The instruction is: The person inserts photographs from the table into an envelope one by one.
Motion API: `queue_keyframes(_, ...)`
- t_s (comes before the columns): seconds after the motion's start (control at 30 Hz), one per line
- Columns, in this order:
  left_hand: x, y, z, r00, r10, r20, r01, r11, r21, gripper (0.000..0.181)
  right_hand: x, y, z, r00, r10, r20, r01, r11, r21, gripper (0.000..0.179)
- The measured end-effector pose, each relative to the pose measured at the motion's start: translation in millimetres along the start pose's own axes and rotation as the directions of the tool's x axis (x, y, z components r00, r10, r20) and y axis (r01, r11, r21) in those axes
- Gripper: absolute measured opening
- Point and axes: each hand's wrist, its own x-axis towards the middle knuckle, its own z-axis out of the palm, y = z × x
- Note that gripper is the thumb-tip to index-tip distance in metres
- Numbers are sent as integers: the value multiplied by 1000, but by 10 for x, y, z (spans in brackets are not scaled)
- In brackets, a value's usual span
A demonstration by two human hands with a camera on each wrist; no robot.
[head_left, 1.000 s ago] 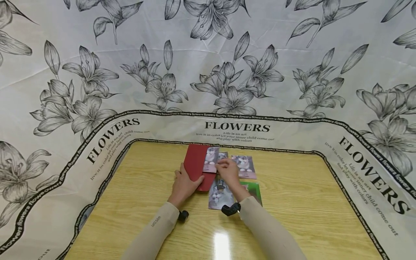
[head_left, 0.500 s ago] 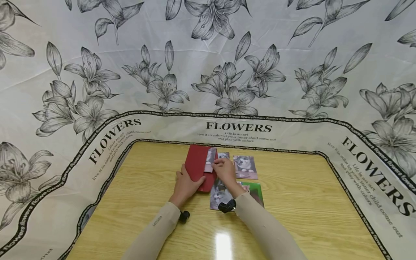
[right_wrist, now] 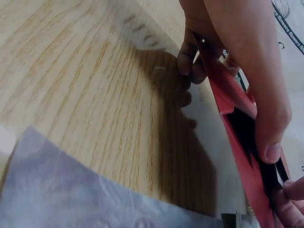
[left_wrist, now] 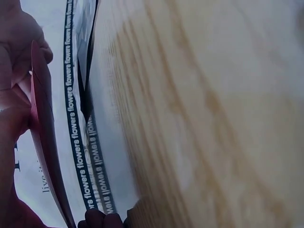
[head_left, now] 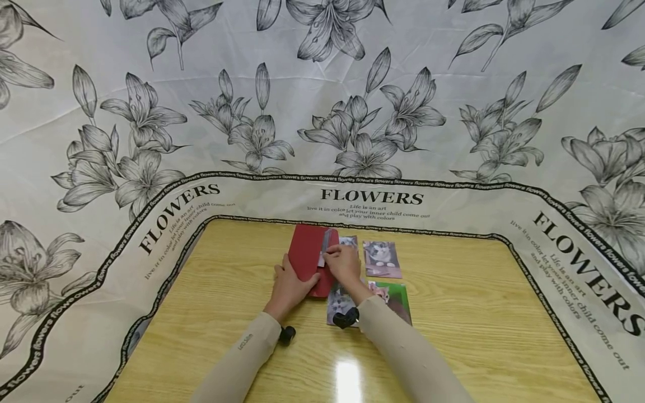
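My left hand [head_left: 292, 284] grips the near left part of a red envelope [head_left: 304, 251], raised a little off the table, with the thumb on its face. Between the fingertips of my right hand [head_left: 345, 264] is the edge of a photo print [head_left: 325, 245]; only a narrow strip of it shows at the envelope's opening, the rest hidden inside. In the right wrist view the envelope [right_wrist: 235, 135] gapes with a dark inside, and the right fingertips are at the lower right. The left wrist view has the envelope [left_wrist: 43, 118] edge-on.
On the wooden table [head_left: 463, 324] lie several photo prints: a kitten print [head_left: 382, 258] at right, another partly covered print [head_left: 349, 241], a grey cat print [head_left: 340, 302], and a green-backed print [head_left: 398, 296] under the right forearm. Flower-printed cloth [head_left: 373, 197] borders the table.
My right hand has moved left, sliding the photo print into the red envelope, so its visible part has shrunk to a thin strip. The left hand keeps its grip almost in place.
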Motion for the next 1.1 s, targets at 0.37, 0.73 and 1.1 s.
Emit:
queue_keyframes(0.37,14,-10,41,1000,8,0,-8,999,-31,116,-25,-31,34,1000,7,-9,-7,1000,-11,15)
queue_keyframes(0.73,81,-36,41,998,-61,31,62,998,-29,119,-98,146,-205,992,-119,-34,123,979,163,19)
queue_keyframes(1.1,94,-69,-16,997,-57,43,58,998,-19,119,-84,640,-681,990,-111,-86,123,982,143,28)
